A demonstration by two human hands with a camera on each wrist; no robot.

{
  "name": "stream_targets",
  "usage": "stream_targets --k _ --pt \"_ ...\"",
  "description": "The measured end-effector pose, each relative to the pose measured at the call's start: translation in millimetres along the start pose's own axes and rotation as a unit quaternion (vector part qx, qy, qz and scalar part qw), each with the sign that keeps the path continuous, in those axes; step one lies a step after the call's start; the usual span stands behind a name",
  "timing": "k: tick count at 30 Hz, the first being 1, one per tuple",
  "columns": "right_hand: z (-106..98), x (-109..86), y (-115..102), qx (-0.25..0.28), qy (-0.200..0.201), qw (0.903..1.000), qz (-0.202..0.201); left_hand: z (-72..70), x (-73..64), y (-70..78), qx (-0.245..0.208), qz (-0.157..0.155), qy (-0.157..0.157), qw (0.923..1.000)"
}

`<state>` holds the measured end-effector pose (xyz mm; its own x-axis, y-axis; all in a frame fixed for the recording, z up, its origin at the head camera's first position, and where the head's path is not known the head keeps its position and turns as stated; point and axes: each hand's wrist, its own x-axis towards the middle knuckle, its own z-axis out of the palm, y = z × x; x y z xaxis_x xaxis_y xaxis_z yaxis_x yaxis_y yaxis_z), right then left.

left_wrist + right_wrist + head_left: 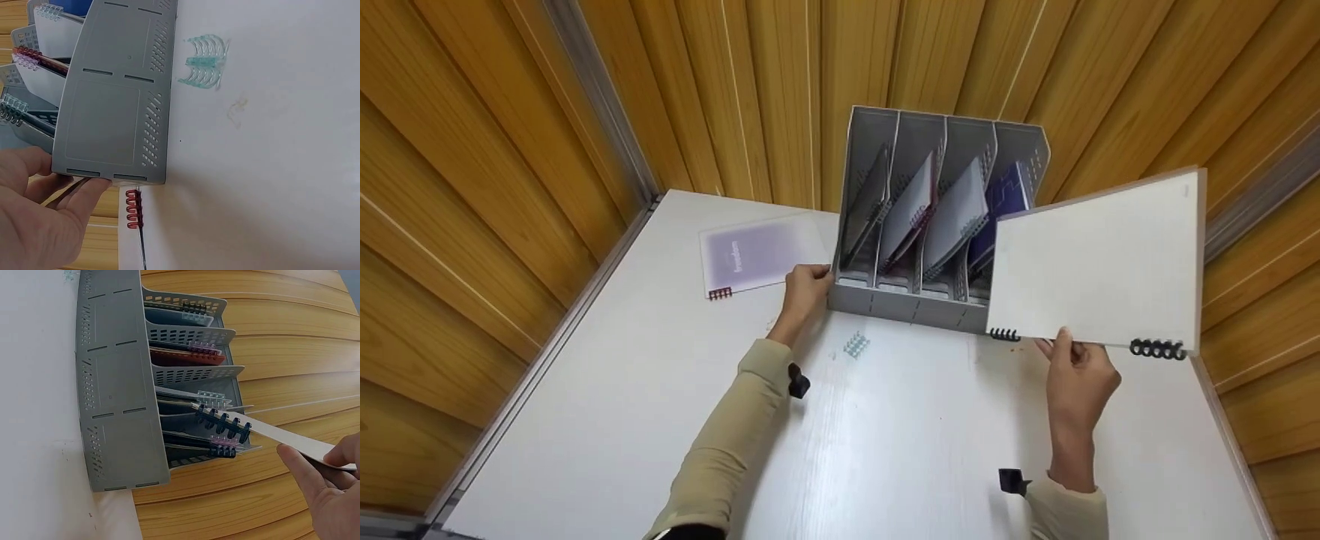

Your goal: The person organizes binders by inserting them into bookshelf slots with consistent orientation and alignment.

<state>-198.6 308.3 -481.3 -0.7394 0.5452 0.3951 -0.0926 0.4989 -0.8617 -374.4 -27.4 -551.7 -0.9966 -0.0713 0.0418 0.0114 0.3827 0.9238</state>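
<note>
My right hand (1080, 379) pinches the lower edge of a white notebook (1099, 262) with black binding rings, thumb in front. The notebook is raised beside the right end of a grey file organizer (911, 307), covering part of it in the head view. In the right wrist view its dark rings (224, 422) overlap the organizer's slots. My left hand (808, 292) grips the organizer's left front corner, fingers bent at its side wall in the left wrist view. Ring-bound notebooks lean in the slots, among them a white one (956, 214) and a dark blue one (1006, 196).
A purple-and-white notebook (765, 255) with red rings lies on the white table (840, 450), left of the organizer. Loose pale green binding rings (856, 345) lie in front of it. Wood-panelled walls (765, 90) stand behind and at both sides.
</note>
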Motion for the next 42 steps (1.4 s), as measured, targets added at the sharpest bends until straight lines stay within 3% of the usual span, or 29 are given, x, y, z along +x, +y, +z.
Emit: stream_targets --k 8,19,28,37,42 --pt "12 23.2 9 0.006 -0.009 0.9996 -0.025 -1.5 1.6 0.4 -0.001 -0.006 0.000 1.0000" --pt "52 61.9 20 -0.023 -0.017 0.9965 -0.078 -0.2 1.4 -0.2 -0.018 -0.024 -0.007 0.9995" --pt "81 65.3 31 -0.040 -0.069 0.9958 -0.046 -4.1 1.7 -1.4 -0.013 -0.033 -0.018 0.9992" --pt "125 87.7 55 -0.064 -0.125 0.9898 -0.018 -6.3 2.9 -1.8 -0.023 -0.040 -0.018 0.9988" --pt "136 96.6 66 -0.089 -0.142 0.9854 -0.031 -5.8 0.8 -2.1 -0.021 -0.043 -0.023 0.9986"
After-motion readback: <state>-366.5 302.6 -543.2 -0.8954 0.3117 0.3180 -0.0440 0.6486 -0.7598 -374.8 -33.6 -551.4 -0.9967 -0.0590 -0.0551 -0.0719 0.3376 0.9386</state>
